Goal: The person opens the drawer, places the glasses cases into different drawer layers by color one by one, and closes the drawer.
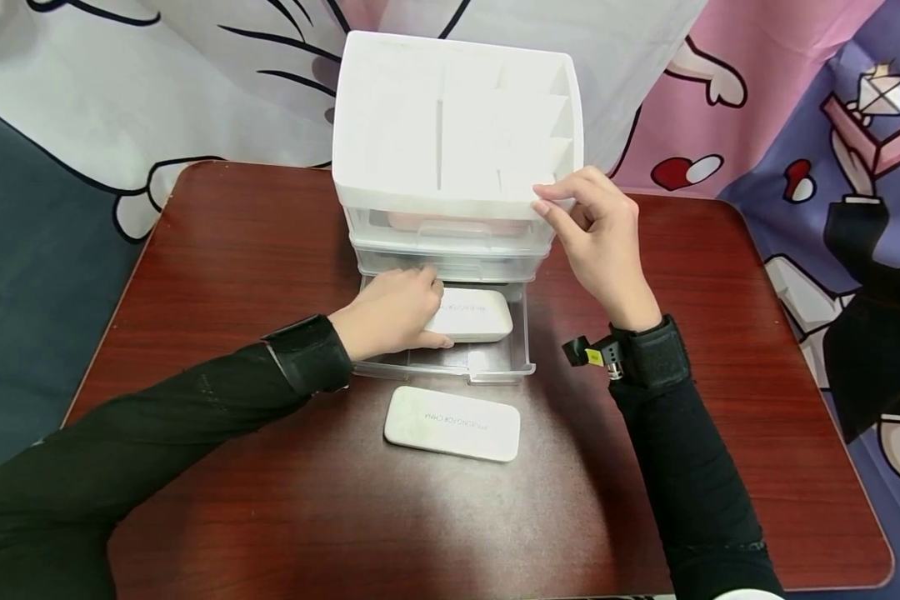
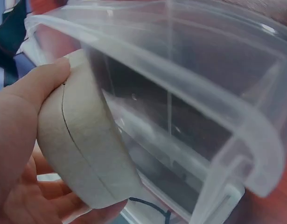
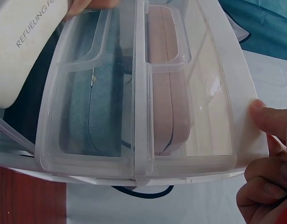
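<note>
My left hand [image 1: 393,312] grips a white glasses case [image 1: 476,315] over the pulled-out bottom drawer [image 1: 501,374] of a small plastic drawer unit [image 1: 390,117]. In the left wrist view, thumb and fingers wrap the case [image 2: 87,135], whose seam shows. It is tilted beside the clear drawer wall [image 2: 180,79]. My right hand [image 1: 596,242] pinches the front right corner of the unit's white top. A second white case [image 1: 452,423] with printed lettering lies on the table in front of the drawer.
Two upper drawers are closed; through their clear fronts show a pink case [image 3: 169,107] and a teal case [image 3: 106,107]. Dividers split the unit's top into compartments. The unit stands at the back of a reddish-brown table [image 1: 232,258], against a patterned cloth [image 1: 255,117].
</note>
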Available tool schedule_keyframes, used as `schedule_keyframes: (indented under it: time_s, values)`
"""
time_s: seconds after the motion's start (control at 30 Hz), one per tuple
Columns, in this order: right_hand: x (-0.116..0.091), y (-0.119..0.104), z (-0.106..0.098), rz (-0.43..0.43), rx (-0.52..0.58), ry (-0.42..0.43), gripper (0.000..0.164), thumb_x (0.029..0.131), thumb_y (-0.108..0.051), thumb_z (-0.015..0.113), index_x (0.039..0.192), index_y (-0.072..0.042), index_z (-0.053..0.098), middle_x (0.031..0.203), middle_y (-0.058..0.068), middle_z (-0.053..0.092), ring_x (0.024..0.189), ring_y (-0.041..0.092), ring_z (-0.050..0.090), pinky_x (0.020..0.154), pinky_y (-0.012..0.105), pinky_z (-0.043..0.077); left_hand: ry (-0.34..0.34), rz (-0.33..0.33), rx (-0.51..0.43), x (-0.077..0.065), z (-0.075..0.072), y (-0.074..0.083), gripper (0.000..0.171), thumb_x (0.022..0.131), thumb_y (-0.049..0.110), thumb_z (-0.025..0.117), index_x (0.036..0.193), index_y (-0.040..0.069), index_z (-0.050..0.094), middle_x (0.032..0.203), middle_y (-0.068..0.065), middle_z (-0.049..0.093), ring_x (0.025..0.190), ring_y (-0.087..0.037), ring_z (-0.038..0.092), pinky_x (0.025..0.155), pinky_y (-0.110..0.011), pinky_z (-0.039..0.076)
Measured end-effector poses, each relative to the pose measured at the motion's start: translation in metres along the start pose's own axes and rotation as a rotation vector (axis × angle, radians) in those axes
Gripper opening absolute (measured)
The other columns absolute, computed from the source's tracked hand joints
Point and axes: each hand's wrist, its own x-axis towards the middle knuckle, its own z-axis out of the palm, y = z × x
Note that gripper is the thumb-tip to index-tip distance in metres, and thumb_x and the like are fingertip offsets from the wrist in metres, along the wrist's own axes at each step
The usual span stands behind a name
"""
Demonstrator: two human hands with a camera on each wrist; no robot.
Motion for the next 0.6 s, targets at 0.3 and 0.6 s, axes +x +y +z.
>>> schedule_keyframes:
  time_s: [0.3,0.6]
  values:
    - [-0.001,-0.004,-0.001,-0.007,0.004,0.0,0.014,0.088,-0.005,0.069,0.101,-0.002,0.074,0.082,0.007,0.056,0.05,0.005,0.03,0.052,0.021,0.026,0.031,0.014,0.159,-0.003,0.01,0.005,0.06,0.076,0.055,0.075,0.097,0.0,0.066,0.091,-0.012,0.065,0.081,-0.028,0.067,0.067,-0.039,0.054]
    - [0.0,-0.003,-0.001,-0.005,0.012,0.001,0.014,0.087,-0.005,0.069,0.1,-0.002,0.074,0.081,0.006,0.056,0.05,0.006,0.031,0.051,0.021,0.026,0.103,0.009,0.222,-0.004,0.021,0.005,0.058,0.073,0.05,0.079,0.096,0.0,0.063,0.082,-0.009,0.062,0.074,-0.025,0.065,0.059,-0.035,0.054]
